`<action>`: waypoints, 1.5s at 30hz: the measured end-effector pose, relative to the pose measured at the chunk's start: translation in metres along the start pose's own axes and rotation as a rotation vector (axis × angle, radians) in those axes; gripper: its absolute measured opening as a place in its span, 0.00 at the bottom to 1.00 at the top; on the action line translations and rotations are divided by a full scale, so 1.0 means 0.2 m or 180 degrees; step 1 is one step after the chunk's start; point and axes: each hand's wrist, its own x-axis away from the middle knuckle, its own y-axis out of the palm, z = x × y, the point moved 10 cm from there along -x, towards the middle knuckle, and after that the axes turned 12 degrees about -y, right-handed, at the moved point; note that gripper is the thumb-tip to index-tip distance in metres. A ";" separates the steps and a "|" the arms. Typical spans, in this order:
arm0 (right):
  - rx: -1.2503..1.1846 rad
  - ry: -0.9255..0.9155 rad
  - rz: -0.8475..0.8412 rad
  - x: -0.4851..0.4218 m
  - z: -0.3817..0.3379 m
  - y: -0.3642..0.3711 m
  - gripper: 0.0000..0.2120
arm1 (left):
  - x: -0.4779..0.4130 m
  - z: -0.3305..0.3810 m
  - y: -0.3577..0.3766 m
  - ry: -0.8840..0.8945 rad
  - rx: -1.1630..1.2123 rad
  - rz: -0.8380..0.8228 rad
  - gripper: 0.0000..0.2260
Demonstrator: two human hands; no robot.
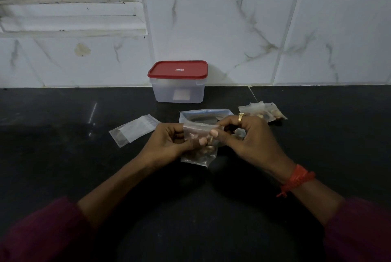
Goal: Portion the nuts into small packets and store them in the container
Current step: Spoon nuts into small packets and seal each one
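A small clear packet (197,154) with nuts in its lower part hangs just above the dark counter. My left hand (169,142) pinches its left top edge and my right hand (249,136), with a gold ring, pinches its right top edge. Behind my hands lies the larger bag of nuts (204,114), partly hidden. Filled small packets (264,111) lie to the right of it. A clear plastic container (178,90) with its red lid (177,69) shut stands against the wall.
A stack of empty small packets (133,129) lies left of my hands on the black counter (63,155). The marble-tiled wall (232,39) rises behind the container, with a window ledge (72,18) at the upper left.
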 end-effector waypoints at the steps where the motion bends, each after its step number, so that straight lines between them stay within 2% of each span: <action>1: 0.0017 0.0010 0.0055 0.00 0.00 -0.01 0.05 | 0.00 0.01 -0.01 0.0021 0.0051 0.0057 0.15; 5: 0.0129 0.0022 0.0222 0.00 0.00 -0.06 0.05 | 0.01 0.05 -0.07 0.0230 0.0158 0.0363 0.12; 11: 0.0015 0.0037 0.0081 0.00 0.01 -0.03 0.09 | 0.03 0.06 -0.09 0.0350 0.0128 0.0534 0.13; 16: -0.0210 0.0020 -0.0047 0.00 0.01 0.01 0.09 | 0.03 0.06 -0.07 0.0413 0.0064 0.0487 0.11; 21: -0.0140 0.0014 0.0074 0.00 0.02 -0.01 0.05 | 0.02 0.05 -0.07 0.0298 0.0210 0.0490 0.12; 25: -0.0185 -0.0032 0.0016 0.00 0.00 0.01 0.08 | 0.04 0.08 -0.05 0.0430 0.0048 0.0464 0.11; 30: -0.0425 0.0107 -0.0032 0.02 0.00 0.05 0.06 | 0.06 0.12 -0.01 0.0609 -0.0188 0.0445 0.10; 45: -0.0496 0.0218 -0.0256 0.02 0.03 0.09 0.03 | 0.07 0.12 0.01 0.0673 -0.0507 0.0408 0.04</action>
